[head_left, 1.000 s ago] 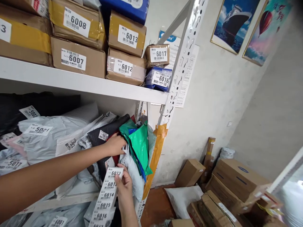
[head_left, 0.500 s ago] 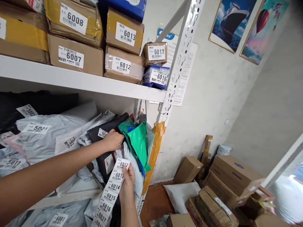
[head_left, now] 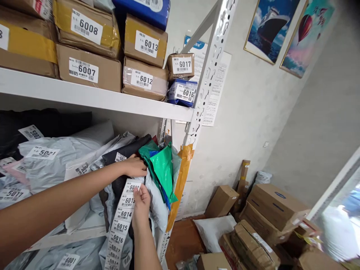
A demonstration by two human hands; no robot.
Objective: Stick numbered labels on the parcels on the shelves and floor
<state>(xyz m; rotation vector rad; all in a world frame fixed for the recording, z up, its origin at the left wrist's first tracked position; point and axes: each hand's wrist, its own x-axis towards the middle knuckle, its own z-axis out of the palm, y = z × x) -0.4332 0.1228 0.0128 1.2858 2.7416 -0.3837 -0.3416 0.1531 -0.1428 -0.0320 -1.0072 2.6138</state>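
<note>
My left hand [head_left: 136,166] reaches in from the left over upright mailing bags on the middle shelf. Its fingers bend over the top edge of a pale grey mailing bag [head_left: 158,204], and their tips are partly hidden. A dark mailing bag [head_left: 111,155] with a numbered sticker lies left of that hand, and a shiny green mailing bag [head_left: 163,168] leans on its right. Just below, my right hand [head_left: 141,202] pinches the upper end of a long strip of white number labels [head_left: 121,225]. The strip hangs down in front of the bags, its top label partly under my thumb.
Boxes with number stickers, such as a brown box [head_left: 88,69], line the upper shelf [head_left: 95,98]. A perforated shelf post [head_left: 197,112], taped in orange lower down, stands right of the bags. Cartons [head_left: 277,206] and a white sack [head_left: 215,229] lie on the floor.
My right hand has moved left with the label strip, in front of the dark bag. The fingers of my left hand have flattened somewhat over the bags. The view has shifted slightly.
</note>
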